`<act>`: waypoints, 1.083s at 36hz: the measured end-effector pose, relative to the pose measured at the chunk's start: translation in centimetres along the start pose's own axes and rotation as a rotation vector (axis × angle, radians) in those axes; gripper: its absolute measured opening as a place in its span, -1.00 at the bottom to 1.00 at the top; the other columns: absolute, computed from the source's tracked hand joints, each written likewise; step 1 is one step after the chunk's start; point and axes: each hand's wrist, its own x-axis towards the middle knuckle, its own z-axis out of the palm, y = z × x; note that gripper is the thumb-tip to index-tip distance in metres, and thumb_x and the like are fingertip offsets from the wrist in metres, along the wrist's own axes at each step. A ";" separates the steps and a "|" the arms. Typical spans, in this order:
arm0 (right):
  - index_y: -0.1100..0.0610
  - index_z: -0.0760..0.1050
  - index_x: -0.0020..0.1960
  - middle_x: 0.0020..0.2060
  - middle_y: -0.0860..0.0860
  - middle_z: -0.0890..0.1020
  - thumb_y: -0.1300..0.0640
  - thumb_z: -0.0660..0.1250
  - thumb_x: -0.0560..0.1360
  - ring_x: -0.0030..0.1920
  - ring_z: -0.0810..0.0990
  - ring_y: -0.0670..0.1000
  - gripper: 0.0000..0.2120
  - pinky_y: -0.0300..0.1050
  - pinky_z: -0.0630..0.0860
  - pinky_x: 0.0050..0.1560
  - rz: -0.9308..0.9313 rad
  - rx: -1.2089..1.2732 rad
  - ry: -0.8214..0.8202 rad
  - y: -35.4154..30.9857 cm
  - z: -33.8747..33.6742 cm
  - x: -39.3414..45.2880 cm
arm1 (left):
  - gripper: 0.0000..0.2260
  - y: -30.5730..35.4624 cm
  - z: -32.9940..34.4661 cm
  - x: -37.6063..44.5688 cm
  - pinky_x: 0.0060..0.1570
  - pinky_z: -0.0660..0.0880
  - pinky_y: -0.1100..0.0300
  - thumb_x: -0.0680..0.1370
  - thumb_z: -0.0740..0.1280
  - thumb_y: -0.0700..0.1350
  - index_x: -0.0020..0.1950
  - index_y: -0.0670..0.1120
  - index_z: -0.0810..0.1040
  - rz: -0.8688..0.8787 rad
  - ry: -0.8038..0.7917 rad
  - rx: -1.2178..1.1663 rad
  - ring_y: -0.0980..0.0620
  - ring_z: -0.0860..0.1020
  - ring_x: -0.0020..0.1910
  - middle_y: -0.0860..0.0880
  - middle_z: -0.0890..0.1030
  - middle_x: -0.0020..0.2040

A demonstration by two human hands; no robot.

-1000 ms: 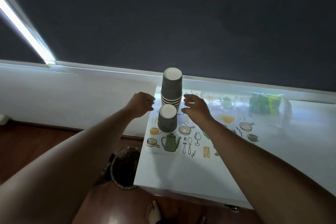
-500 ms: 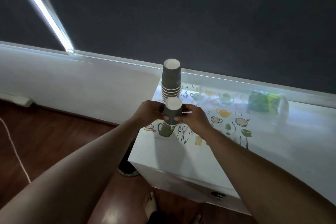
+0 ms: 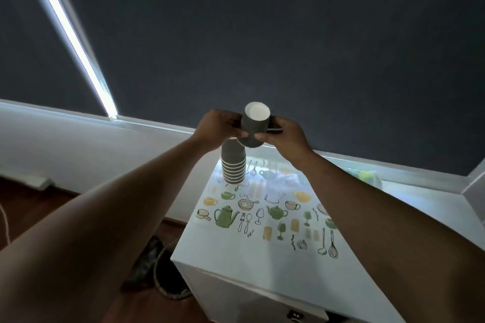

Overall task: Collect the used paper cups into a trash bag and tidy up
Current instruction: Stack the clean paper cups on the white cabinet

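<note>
An upside-down grey-green paper cup (image 3: 254, 124) with a white base is held in the air between both hands. My left hand (image 3: 218, 127) grips its left side and my right hand (image 3: 284, 134) its right side, with a thin flat dark item pinched by the right fingers. Directly below stands a stack of several inverted cups (image 3: 233, 164) at the far left corner of the white table (image 3: 262, 265). The held cup's rim hovers at the stack's top, tilted slightly.
A printed mat with kitchen drawings (image 3: 270, 212) covers the table. A woven basket with a dark bag (image 3: 168, 278) sits on the wooden floor left of the table. A green packet in clear plastic (image 3: 366, 176) lies far right. A dark blind fills the wall behind.
Both hands closed on the single cup that stood on the table in front of the stack and lifted it up above the stack's top.
</note>
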 end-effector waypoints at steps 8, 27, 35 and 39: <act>0.18 0.55 0.27 0.14 0.09 0.66 0.24 0.53 0.38 0.12 0.63 0.05 -0.53 -0.03 0.55 0.18 -0.081 -0.046 -0.052 -2.7 2.5 4.2 | -0.66 -0.6 -3.8 2.0 0.05 0.62 0.09 0.30 0.55 -0.34 0.06 -0.23 0.68 0.000 0.034 -0.070 -0.02 0.69 -0.03 -0.17 0.72 -0.01; 0.13 0.60 0.18 0.05 0.03 0.69 0.18 0.55 0.34 -0.05 0.66 -0.03 -0.58 -0.23 0.53 -0.04 0.050 -0.240 -0.137 4.4 7.0 5.5 | -0.67 -9.2 -0.6 2.3 -0.06 0.56 0.24 0.27 0.58 -0.31 0.02 -0.21 0.71 -0.190 -0.110 -0.025 0.01 0.67 -0.10 -0.14 0.73 -0.04; 0.18 0.60 0.19 0.07 0.06 0.69 0.24 0.54 0.35 0.00 0.67 0.02 -0.58 -0.05 0.56 0.14 0.067 -0.184 -0.106 5.3 7.5 4.7 | -0.65 -9.9 0.2 1.5 -0.01 0.54 0.21 0.29 0.58 -0.18 0.06 -0.10 0.71 -0.261 -0.062 0.065 0.07 0.66 -0.04 -0.04 0.74 -0.03; 0.21 0.55 0.23 0.07 0.02 0.64 0.18 0.55 0.36 0.03 0.64 0.04 -0.53 -0.10 0.52 0.14 0.106 -0.199 -0.050 5.5 7.3 3.6 | -0.57 -10.6 0.4 0.7 0.11 0.49 0.21 0.32 0.59 -0.06 0.14 -0.16 0.66 -0.428 -0.011 0.211 -0.04 0.64 0.07 -0.08 0.71 0.04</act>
